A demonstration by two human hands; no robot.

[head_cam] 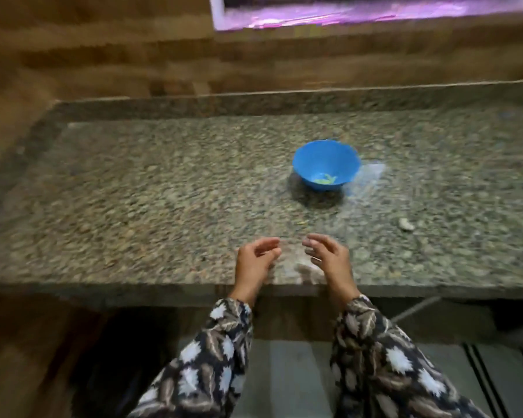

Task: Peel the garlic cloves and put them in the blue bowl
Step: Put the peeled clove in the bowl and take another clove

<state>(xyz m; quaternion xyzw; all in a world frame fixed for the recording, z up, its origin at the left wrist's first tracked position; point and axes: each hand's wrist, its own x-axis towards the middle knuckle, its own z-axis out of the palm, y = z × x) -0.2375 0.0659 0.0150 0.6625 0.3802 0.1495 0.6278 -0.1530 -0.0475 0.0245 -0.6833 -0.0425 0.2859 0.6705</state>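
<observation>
A blue bowl (326, 164) stands on the speckled granite counter (163, 191), right of centre, with a few pale pieces at its bottom. A small whitish lump that looks like a garlic clove (406, 225) lies on the counter to the bowl's lower right. My left hand (255, 260) and my right hand (329, 256) hover close together above the counter's near edge, fingers loosely curled. Neither holds anything that I can see. The frame is blurred.
A clear plastic sheet or bag (369, 179) lies beside the bowl on its right. A wooden wall (103, 55) rises behind the counter, with a bright window (360, 10) at the top. Below the near edge, the floor shows.
</observation>
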